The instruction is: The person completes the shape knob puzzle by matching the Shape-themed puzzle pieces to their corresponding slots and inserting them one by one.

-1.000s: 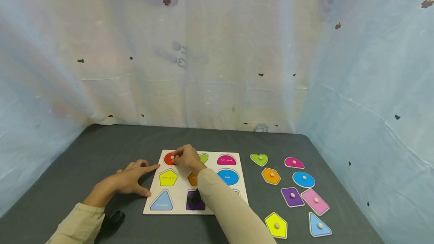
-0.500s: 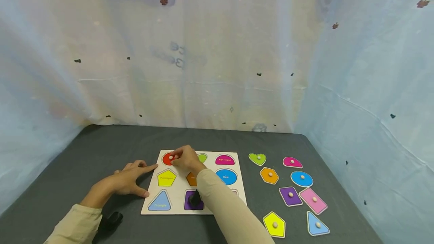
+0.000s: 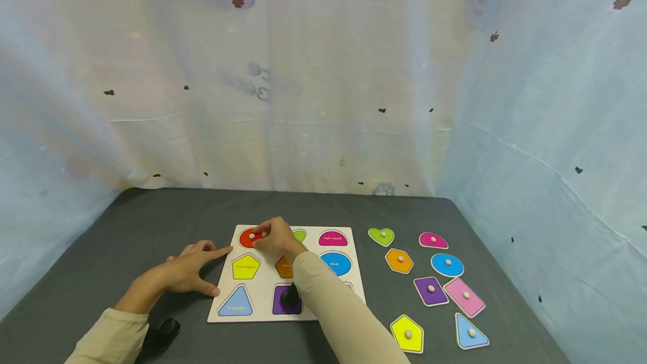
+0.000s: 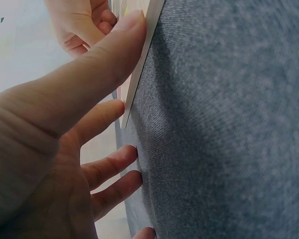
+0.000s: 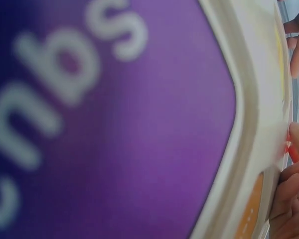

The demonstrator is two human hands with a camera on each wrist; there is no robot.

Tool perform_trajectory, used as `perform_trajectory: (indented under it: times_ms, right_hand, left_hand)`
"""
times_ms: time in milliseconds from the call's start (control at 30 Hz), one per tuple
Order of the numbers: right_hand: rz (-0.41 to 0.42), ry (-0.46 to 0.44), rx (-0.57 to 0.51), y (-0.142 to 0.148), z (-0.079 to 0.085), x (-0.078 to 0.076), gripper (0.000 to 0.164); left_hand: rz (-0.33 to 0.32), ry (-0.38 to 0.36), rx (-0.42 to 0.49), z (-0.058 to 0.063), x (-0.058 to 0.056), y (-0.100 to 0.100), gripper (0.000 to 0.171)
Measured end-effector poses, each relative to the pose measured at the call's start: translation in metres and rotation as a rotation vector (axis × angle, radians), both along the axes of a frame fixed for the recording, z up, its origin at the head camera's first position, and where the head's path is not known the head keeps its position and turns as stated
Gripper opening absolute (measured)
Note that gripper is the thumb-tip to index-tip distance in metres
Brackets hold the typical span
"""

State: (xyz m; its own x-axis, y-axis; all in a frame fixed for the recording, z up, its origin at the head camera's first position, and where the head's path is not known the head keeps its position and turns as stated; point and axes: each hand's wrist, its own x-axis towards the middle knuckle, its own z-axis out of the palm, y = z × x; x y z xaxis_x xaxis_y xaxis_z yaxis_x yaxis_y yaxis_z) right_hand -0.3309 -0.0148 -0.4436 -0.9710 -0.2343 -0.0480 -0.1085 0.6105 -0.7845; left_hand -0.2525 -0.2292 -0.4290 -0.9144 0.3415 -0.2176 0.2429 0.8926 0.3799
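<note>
while the left hand (image 3: 189,268) rests its thumb and forefinger tips on the left edge of the white board (image 3: 260,296), fingers spread, the right hand (image 3: 279,240) pinches the red round piece (image 3: 246,239) between thumb and finger at the board's far left corner. a pale knob shows beside the fingertips; cannot tell whether the piece sits fully flush, as the hand hides part of it. board lies flat on the dark bench (image 3: 323,206). loose knobbed pieces lie to its right: green heart (image 3: 379,236) and magenta half round (image 3: 433,241) farthest, then orange hexagon (image 3: 395,263) and blue oval (image 3: 445,265), purple square (image 3: 427,297) just beside pink rectangle (image 3: 461,300), yellow pentagon (image 3: 402,341) and light blue triangle (image 3: 467,339) nearest. pale patterned curtain (image 3: 323,72) hangs behind.
</note>
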Motion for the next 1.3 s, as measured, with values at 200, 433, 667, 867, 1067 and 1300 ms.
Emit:
perform_trajectory:
  times_ms: [200,433,667,867,1067,1300]
  right_hand:
    - [-0.009,-0.021,-0.05,-0.001,-0.001,0.002,0.019]
    - [0.059,-0.065,-0.115,-0.002,0.004,0.006,0.026]
    - [0.069,-0.105,-0.206,0.008,0.007,0.004,0.024]
    - [0.144,-0.047,-0.172,0.029,0.018,0.009,0.025]
    - [0.187,-0.02,-0.146,0.057,0.023,0.013,0.03]
    - [0.206,0.043,-0.07,0.084,0.025,0.016,0.029]
  left_hand:
    - [0.002,-0.001,-0.013,-0.004,-0.002,-0.003,0.101]
    - [0.012,0.004,-0.015,-0.004,0.0,-0.008,0.103]
    - [0.014,-0.003,-0.02,-0.002,0.002,-0.008,0.102]
    - [0.019,0.002,-0.028,-0.002,0.002,-0.006,0.102]
    - [-0.004,0.016,-0.011,-0.005,0.001,-0.003,0.102]
    - [-0.009,0.028,-0.011,-0.005,-0.002,-0.003,0.102]
